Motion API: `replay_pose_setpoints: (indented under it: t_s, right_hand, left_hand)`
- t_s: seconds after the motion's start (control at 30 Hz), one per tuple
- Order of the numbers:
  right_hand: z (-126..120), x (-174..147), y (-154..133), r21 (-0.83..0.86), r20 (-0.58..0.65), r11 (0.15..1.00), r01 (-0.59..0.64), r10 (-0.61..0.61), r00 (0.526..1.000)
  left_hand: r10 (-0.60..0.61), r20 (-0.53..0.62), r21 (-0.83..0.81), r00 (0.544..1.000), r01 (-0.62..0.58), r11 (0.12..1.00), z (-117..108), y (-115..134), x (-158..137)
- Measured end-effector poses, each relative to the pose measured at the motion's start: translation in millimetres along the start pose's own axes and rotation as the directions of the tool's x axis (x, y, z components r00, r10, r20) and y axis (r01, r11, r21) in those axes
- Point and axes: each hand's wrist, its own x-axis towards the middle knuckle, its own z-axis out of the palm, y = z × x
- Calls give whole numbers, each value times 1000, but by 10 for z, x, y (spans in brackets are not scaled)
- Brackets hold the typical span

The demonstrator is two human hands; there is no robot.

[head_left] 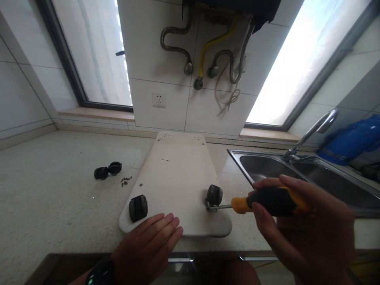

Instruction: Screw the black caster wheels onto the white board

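A white board [178,170] with rounded corners lies flat on the counter. My left hand [151,243] rests on its near edge, fingers stretched out flat, close to a black caster wheel [138,208]. In my right hand [314,233] is a yellow and black screwdriver [267,201], held nearly level. Its tip meets the metal plate of the near-right caster wheel [214,194]; whether it sits in a screw is too small to tell. Two loose black casters [108,170] lie left of the board, beside a small pile of screws [126,181].
A steel double sink [258,168] with a chrome faucet [308,134] is to the right, a blue container [352,140] behind it. On the back wall are a socket [159,99], hoses and a yellow pipe [204,49]. The counter's front edge [208,252] runs below the board.
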Motion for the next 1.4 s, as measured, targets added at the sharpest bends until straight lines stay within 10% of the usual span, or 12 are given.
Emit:
replay_pose_setpoints:
  t_s: [0.5,1.4]
  right_hand:
    - [42,5,-45,-134,45,991,-15,21,999]
    - [8,202,73,158,105,986,60,-77,991]
  left_hand:
    - [5,12,9,1000,-5,1000,-3,-2,-10]
    - [14,34,20,999,-14,1000,-53,0,6]
